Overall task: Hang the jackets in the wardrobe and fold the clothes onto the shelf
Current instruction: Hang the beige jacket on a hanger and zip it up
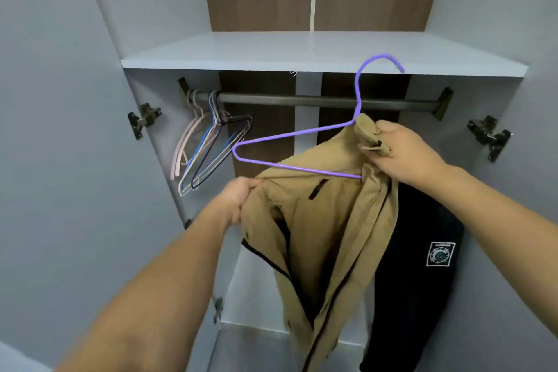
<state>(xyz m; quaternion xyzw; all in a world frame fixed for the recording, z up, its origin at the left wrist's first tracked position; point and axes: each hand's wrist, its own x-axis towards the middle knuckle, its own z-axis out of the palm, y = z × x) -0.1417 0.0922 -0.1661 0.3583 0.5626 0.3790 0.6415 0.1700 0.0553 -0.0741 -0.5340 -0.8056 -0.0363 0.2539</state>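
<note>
Our right hand (401, 151) is clenched on the bunched collar of the tan jacket (326, 226), up where the neck of the purple hanger (302, 142) disappears into the cloth. Our left hand (241, 199) pinches the jacket's left shoulder seam, drawing it toward the hanger's bare left arm. So the jacket hangs between our two hands in front of the open wardrobe, only its right side on the hanger, its front open and the hem drooping low.

We judge the cloth soft and fairly light but floppy: it will sag and slide wherever it is not held (a thin wire hanger gives little friction). The shoulder seam and collar look like the right places to hold, since they carry the shape; the hanger itself seems springy and best steered by its neck.

The hook stands just in front of the white shelf (302, 51) edge, above the dark rail (302, 100), so it must likely dip beneath that edge to catch the rail. The rail is bare between the empty hangers (205, 145) bunched at its left end and the black garment (422, 257) hanging behind the jacket at right. Door hinges (489, 134) jut out on both sides and could snag a sleeve.
</note>
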